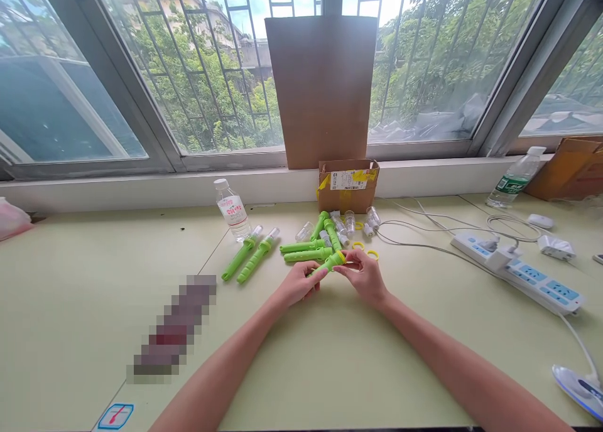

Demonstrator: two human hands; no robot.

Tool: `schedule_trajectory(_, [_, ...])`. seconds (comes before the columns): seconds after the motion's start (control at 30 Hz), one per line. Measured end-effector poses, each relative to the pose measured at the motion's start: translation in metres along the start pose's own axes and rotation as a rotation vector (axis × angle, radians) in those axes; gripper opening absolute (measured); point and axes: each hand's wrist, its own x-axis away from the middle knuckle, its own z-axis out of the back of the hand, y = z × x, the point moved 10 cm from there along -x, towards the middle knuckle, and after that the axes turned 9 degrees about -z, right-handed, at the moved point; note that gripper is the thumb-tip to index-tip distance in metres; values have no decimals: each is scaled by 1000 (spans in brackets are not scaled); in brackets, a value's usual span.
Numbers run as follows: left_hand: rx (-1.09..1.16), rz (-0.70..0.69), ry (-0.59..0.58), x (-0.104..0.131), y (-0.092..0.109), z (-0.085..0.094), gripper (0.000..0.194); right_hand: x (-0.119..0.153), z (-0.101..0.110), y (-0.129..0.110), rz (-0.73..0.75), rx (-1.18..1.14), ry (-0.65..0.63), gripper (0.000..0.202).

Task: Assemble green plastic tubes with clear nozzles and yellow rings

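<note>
My left hand [298, 283] grips the shaft of a green plastic tube [328, 264] over the table. My right hand [365, 275] pinches the tube's wide end, where a yellow ring [342, 257] sits. Just beyond lie several more green tubes [306, 251], clear plastic caps [349, 220] and loose yellow rings [372, 253]. Two green tubes with clear caps fitted [251, 255] lie side by side to the left.
A small open cardboard box [347, 184] stands behind the parts, with a tall cardboard sheet [323, 86] against the window. A water bottle [232, 210] stands at left, another bottle [515, 179] at right. A power strip [527, 274] with cables lies right.
</note>
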Motion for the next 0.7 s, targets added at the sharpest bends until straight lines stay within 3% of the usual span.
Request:
schedule_trajectory(0.2, [25, 67, 22, 2, -5, 3, 41, 2, 0, -1, -2, 30, 7, 31])
schedule_trajectory(0.43, [132, 45, 6, 1, -4, 1, 39, 4, -6, -11, 94, 48, -48, 30])
schedule_trajectory(0.7, [119, -12, -23, -1, 1, -1, 43, 3, -4, -6, 63, 68, -23, 25])
